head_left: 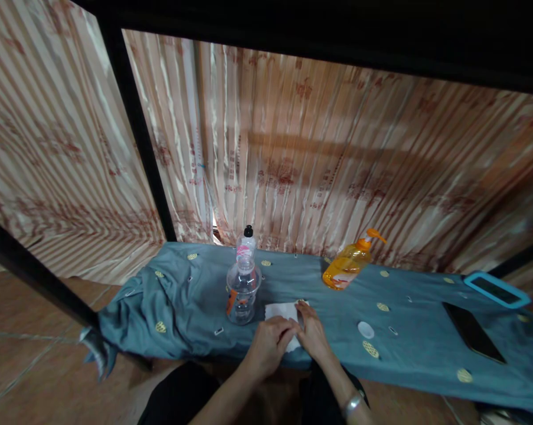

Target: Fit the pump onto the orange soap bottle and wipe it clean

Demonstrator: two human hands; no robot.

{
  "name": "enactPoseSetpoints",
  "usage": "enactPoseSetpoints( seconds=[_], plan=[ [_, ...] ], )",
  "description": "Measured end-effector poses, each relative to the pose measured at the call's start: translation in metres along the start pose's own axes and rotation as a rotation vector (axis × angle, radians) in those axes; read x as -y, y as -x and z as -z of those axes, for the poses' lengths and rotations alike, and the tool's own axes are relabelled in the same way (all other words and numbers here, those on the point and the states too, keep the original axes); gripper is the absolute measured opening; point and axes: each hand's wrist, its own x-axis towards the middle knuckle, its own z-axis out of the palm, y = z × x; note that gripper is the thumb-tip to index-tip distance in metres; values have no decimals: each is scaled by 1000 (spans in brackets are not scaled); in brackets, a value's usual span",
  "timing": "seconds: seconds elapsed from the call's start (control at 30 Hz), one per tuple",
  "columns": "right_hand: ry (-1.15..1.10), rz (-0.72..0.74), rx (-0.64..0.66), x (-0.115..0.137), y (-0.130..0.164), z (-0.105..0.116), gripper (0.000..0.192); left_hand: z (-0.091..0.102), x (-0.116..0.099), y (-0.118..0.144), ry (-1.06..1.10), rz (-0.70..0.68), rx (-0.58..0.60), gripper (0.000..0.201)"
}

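A white sheet (280, 309), paper or tissue, lies on the cloth-covered bench close in front of me. My left hand (267, 348) is closed over its near part, thumb and fingers pinched together. Against the sheet's right side rests my right hand (311, 333), its fingers stretched forward over the edge and its thumb close to the left fingertips. The fingers hide part of the sheet. Left of the hands a clear plastic bottle (245, 251) with a black cap stands in or behind a clear plastic cup (241, 304) with an orange print.
An orange pump bottle (346, 265) stands tilted in view at the back. To the right are a small white disc (366, 330), a dark phone (473, 332) and a blue-framed object (497, 290). Dark posts (136, 118) and a striped curtain (288, 153) border the blue-green cloth (195, 319).
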Motion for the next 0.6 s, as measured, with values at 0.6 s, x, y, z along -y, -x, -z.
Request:
enactPoseSetpoints(
  seconds=[0.6],
  plan=[
    [-521, 258, 105, 119, -216, -49, 65, -14, 8, -22, 101, 141, 22, 16]
  ],
)
